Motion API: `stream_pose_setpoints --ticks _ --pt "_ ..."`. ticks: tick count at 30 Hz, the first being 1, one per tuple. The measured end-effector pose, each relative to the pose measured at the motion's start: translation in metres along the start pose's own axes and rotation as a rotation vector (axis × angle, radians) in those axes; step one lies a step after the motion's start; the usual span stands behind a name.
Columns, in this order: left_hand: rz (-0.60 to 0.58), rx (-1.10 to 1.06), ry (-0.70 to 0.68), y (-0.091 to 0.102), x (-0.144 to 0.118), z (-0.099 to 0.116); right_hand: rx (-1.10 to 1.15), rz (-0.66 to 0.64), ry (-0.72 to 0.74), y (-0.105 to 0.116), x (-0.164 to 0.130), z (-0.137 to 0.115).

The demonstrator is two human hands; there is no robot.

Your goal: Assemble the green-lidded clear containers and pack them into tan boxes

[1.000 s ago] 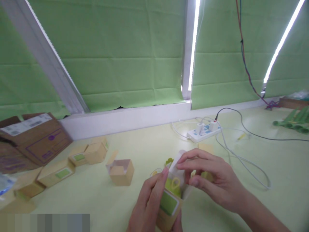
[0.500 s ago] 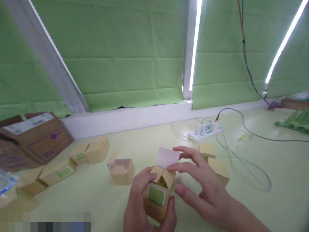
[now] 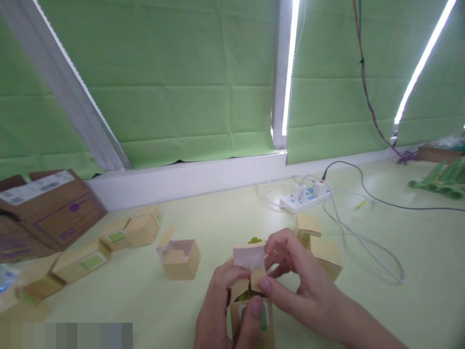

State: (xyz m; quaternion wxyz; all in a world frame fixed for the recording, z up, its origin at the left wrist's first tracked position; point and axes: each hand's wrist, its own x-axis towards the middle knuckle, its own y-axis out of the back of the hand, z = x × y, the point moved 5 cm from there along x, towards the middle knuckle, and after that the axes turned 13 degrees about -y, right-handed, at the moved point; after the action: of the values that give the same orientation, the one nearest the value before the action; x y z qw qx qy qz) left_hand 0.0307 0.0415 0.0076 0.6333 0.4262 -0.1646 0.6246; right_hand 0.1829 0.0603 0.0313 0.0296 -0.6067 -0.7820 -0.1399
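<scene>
Small carton [image 3: 250,310] held upright at lower centre, just above the table [image 3: 399,291], long axis vertical, open end up. Left hand [image 3: 225,310] clamped round the carton body from the left, thumb across the green label. Right hand [image 3: 298,286] closed on the top flaps [image 3: 250,259], fingertips pinching the pale tuck flap from the right. Both hands in contact; right hand nearer the flap. Open empty carton [image 3: 179,257] well apart, to the left.

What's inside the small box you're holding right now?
Only a sliver of green shows through the top of the small box; the flaps, the left hand and the right hand cover the rest.
</scene>
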Motion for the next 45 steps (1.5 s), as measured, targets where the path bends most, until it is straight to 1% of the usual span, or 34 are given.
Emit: stream_pose_setpoints --ticks 2,4,5,8,12,14,17,19,22,25,27,30,33,36,40,45 --pt "0.068 -0.084 0.06 0.001 -0.002 0.001 0.04 0.022 -0.051 0.001 -0.001 0.003" --pt "0.118 -0.143 0.091 0.001 -0.003 0.001 0.005 0.017 -0.055 0.001 -0.001 0.002" --pt "0.124 -0.156 0.099 0.001 -0.004 0.0 -0.028 0.008 -0.043 0.001 -0.001 0.001" --pt "0.089 -0.163 0.133 -0.001 -0.005 -0.004 -0.115 -0.024 0.001 0.001 0.0 -0.004" --pt "0.084 -0.157 0.164 0.001 -0.006 -0.009 -0.16 -0.046 0.039 -0.003 0.0 -0.005" --pt "0.091 -0.153 0.163 0.002 -0.005 -0.009 -0.18 -0.046 0.083 -0.004 0.0 -0.006" --pt "0.092 -0.149 0.129 0.004 -0.001 -0.006 -0.201 -0.053 0.16 -0.005 -0.001 -0.008" --pt "0.08 -0.14 0.083 0.006 0.003 -0.004 -0.215 -0.07 0.165 -0.005 -0.002 -0.007" --pt "0.032 -0.117 -0.004 0.009 0.005 -0.001 -0.234 -0.107 0.156 -0.004 -0.003 -0.007" --pt "-0.03 -0.094 -0.067 0.012 0.005 -0.002 -0.251 -0.139 0.193 -0.002 -0.004 -0.011" --pt "-0.056 -0.094 -0.086 0.013 0.004 -0.004 -0.283 -0.166 0.212 -0.003 -0.004 -0.014" --pt "-0.055 -0.124 -0.079 0.014 0.001 -0.01 -0.332 -0.208 0.222 -0.005 -0.004 -0.017" --pt "-0.034 -0.125 -0.045 0.013 -0.003 -0.016 -0.368 -0.235 0.21 -0.008 -0.004 -0.016" --pt "0.023 -0.124 0.004 0.013 -0.003 -0.018 -0.41 -0.246 0.173 -0.01 -0.004 -0.013" --pt "0.124 -0.164 0.088 0.014 0.003 -0.01 -0.415 -0.198 0.154 -0.01 -0.003 -0.013" --pt "0.197 -0.11 0.143 0.014 0.007 0.0 -0.442 -0.139 0.065 -0.01 -0.004 -0.009"
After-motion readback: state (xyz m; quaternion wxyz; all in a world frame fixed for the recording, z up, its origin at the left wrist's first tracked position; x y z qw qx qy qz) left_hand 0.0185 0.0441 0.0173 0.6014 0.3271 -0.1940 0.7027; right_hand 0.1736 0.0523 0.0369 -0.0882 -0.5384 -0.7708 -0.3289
